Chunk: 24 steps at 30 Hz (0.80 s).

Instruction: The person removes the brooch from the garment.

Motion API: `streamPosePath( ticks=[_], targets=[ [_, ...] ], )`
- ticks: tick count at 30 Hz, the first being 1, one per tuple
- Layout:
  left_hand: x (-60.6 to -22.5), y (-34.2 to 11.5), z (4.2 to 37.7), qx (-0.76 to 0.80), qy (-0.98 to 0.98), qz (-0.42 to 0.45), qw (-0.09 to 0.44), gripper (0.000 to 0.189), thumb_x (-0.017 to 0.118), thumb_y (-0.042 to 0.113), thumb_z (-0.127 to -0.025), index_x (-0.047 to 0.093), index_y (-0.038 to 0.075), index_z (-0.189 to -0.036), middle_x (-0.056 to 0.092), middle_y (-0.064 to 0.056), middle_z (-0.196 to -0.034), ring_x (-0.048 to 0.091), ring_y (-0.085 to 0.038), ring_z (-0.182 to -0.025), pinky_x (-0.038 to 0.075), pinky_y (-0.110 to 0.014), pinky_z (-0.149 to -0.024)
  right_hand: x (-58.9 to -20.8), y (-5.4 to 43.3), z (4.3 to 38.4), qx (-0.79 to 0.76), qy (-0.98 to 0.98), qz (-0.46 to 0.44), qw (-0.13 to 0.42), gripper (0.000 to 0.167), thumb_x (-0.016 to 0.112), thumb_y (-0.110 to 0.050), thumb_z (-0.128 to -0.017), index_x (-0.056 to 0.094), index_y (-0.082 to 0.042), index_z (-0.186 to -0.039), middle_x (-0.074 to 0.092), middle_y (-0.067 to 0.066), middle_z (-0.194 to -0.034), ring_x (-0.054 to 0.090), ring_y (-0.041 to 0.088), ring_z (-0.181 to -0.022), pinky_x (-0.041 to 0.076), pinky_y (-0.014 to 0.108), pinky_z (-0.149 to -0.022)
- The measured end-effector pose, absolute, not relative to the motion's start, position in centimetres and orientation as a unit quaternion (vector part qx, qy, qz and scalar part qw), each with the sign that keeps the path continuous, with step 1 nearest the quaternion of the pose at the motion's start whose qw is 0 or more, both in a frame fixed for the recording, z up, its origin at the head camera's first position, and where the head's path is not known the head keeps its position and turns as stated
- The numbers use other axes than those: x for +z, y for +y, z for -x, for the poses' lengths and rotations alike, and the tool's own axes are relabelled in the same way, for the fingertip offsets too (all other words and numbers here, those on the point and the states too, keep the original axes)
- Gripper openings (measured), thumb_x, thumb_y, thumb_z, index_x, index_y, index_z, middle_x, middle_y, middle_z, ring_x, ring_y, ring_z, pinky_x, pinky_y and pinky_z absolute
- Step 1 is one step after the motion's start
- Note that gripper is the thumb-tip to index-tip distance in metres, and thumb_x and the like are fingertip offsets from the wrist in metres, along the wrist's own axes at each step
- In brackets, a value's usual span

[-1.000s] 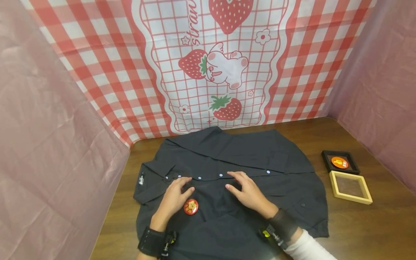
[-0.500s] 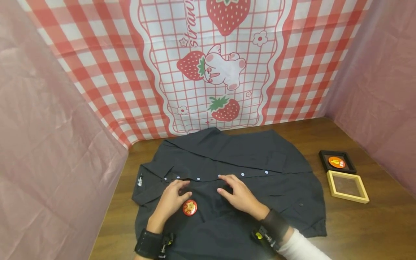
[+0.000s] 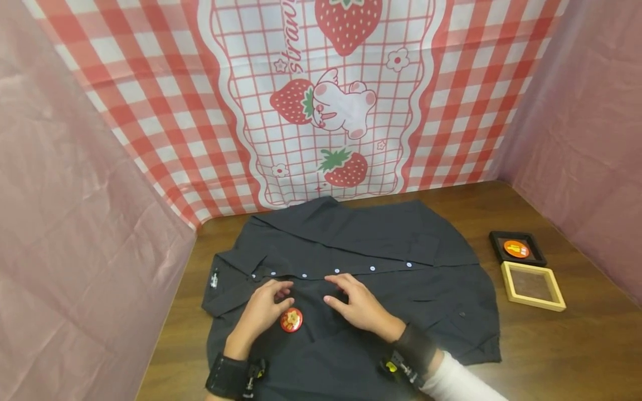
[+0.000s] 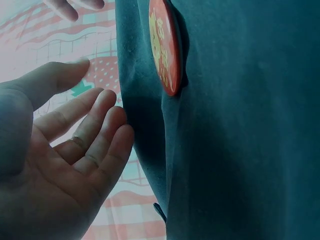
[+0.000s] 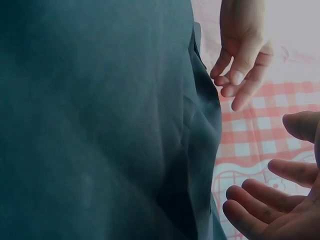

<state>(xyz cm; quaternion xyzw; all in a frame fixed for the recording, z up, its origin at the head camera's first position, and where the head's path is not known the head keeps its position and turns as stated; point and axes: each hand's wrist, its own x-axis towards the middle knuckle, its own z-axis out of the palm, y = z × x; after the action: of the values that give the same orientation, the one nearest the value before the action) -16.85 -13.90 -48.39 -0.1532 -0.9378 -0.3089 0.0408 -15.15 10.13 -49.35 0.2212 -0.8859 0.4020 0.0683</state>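
Observation:
A dark grey button-up shirt lies spread on the table, its collar to the left and a row of pale buttons across the middle. On its lower half sits a round red badge with a yellow star figure. My left hand hovers just left of the badge, fingers loosely bent, holding nothing. To the right, my right hand is held over the shirt near the button row, its fingers relaxed and nothing in them. In the left wrist view the badge appears edge-on, apart from the fingers.
At the right of the wooden table lie a black frame with an orange round badge and a yellow frame. A strawberry-print checked cloth hangs behind, with pink cloth at both sides.
My right hand has moved left across the shirt, closer to my left hand. My left hand has stayed nearly in place beside the badge. The whole head view has shifted slightly.

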Motion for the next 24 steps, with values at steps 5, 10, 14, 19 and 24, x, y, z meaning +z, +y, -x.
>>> streamPosePath(
  ticks=[5, 10, 14, 19, 24],
  targets=[
    [-48.5, -14.0, 16.6, -0.308, -0.938, 0.157, 0.031, 0.031, 0.072, 0.004, -0.080, 0.071, 0.006, -0.111, 0.068, -0.002, -0.095, 0.065, -0.018, -0.088, 0.053, -0.040, -0.081, -49.6, 9.6, 15.0, 0.400, -0.886, -0.229, 0.053, 0.045, 0.065, -0.029, -0.093, 0.058, -0.006, -0.132, 0.062, 0.012, -0.122, 0.064, 0.028, -0.106, 0.053, 0.043, -0.089],
    [-48.5, -14.1, 16.5, -0.317, -0.931, 0.177, 0.024, 0.034, 0.069, 0.002, -0.078, 0.070, 0.006, -0.112, 0.069, -0.005, -0.105, 0.066, -0.020, -0.093, 0.054, -0.043, -0.084, -49.8, 9.1, 14.9, 0.397, -0.884, -0.242, 0.054, 0.044, 0.065, -0.029, -0.093, 0.059, -0.006, -0.130, 0.063, 0.011, -0.117, 0.063, 0.025, -0.102, 0.053, 0.039, -0.085],
    [-48.6, -14.2, 16.5, -0.314, -0.931, 0.187, 0.011, 0.035, 0.067, 0.001, -0.078, 0.070, 0.006, -0.113, 0.069, -0.006, -0.110, 0.067, -0.020, -0.096, 0.054, -0.043, -0.086, -50.0, 8.6, 14.7, 0.392, -0.884, -0.249, 0.051, 0.043, 0.067, -0.028, -0.091, 0.060, -0.007, -0.129, 0.064, 0.008, -0.116, 0.063, 0.020, -0.098, 0.053, 0.034, -0.082],
    [-48.7, -14.3, 16.6, -0.308, -0.933, 0.185, 0.006, 0.034, 0.068, 0.002, -0.080, 0.070, 0.007, -0.114, 0.069, -0.006, -0.110, 0.066, -0.019, -0.096, 0.053, -0.042, -0.084, -49.9, 7.9, 14.4, 0.407, -0.869, -0.278, 0.038, 0.043, 0.070, -0.024, -0.089, 0.061, -0.007, -0.128, 0.063, 0.009, -0.115, 0.062, 0.021, -0.096, 0.054, 0.029, -0.080],
    [-48.7, -14.4, 16.7, -0.303, -0.935, 0.184, -0.007, 0.032, 0.069, 0.005, -0.083, 0.070, 0.007, -0.115, 0.069, -0.007, -0.112, 0.066, -0.022, -0.100, 0.053, -0.044, -0.087, -49.9, 7.1, 14.3, 0.416, -0.849, -0.325, 0.011, 0.045, 0.070, -0.023, -0.089, 0.059, -0.007, -0.130, 0.064, 0.009, -0.112, 0.063, 0.019, -0.096, 0.054, 0.027, -0.080]
  ],
)
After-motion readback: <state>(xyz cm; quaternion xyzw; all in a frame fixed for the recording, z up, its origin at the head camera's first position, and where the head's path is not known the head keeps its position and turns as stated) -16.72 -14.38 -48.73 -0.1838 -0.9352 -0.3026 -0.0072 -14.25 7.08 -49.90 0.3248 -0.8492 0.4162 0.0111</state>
